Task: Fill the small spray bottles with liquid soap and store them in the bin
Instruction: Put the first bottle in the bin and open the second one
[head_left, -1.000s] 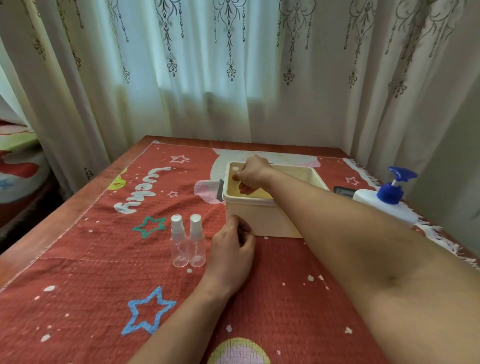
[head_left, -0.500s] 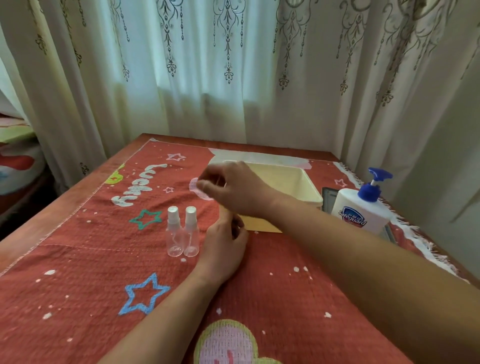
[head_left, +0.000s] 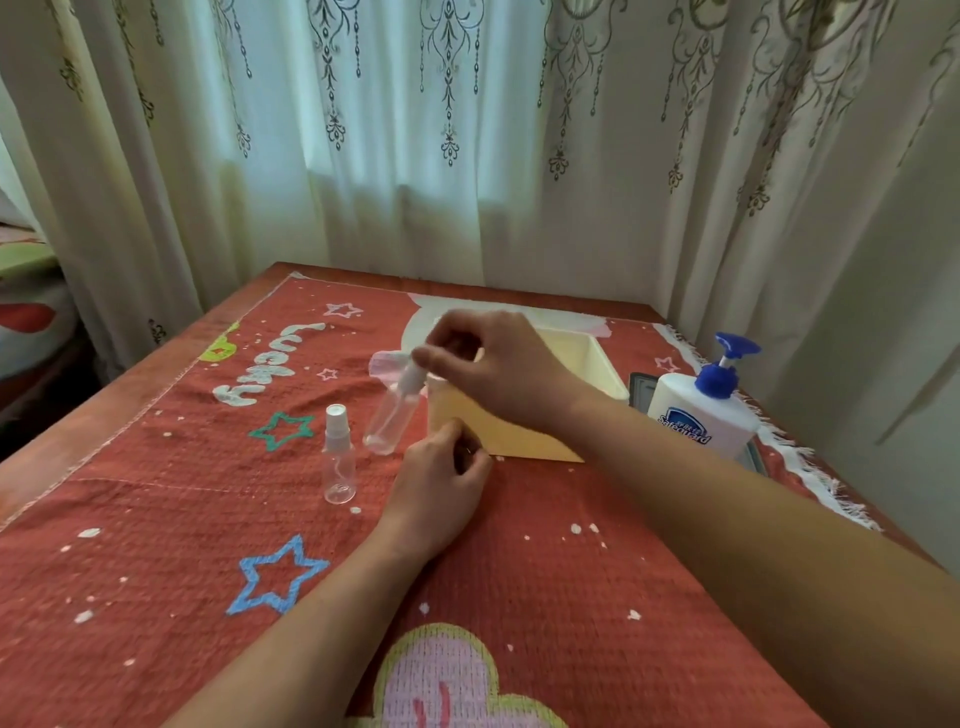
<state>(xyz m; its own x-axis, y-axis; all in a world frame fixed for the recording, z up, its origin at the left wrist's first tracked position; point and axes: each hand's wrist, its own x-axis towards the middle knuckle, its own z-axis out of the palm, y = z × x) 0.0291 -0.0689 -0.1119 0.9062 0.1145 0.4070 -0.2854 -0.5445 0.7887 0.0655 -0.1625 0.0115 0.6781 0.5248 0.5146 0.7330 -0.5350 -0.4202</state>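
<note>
My right hand (head_left: 493, 364) pinches the white cap of a small clear spray bottle (head_left: 392, 415) and holds it tilted just above the cloth, left of the cream bin (head_left: 597, 364). A second small clear spray bottle (head_left: 338, 457) stands upright on the cloth to its left. Resting on the cloth in front of the bin, my left hand (head_left: 441, 483) has its fingers curled with nothing visible in them. The white soap pump bottle (head_left: 706, 410) with a blue pump stands right of the bin.
A red patterned cloth (head_left: 208, 519) covers the wooden table. A dark flat object (head_left: 641, 384) lies between bin and soap bottle. Curtains hang close behind the table, and its left and right edges are near.
My right hand came out of the bin, moved left and picked up one of the two standing spray bottles by its cap, tilting it. My left hand stayed in place.
</note>
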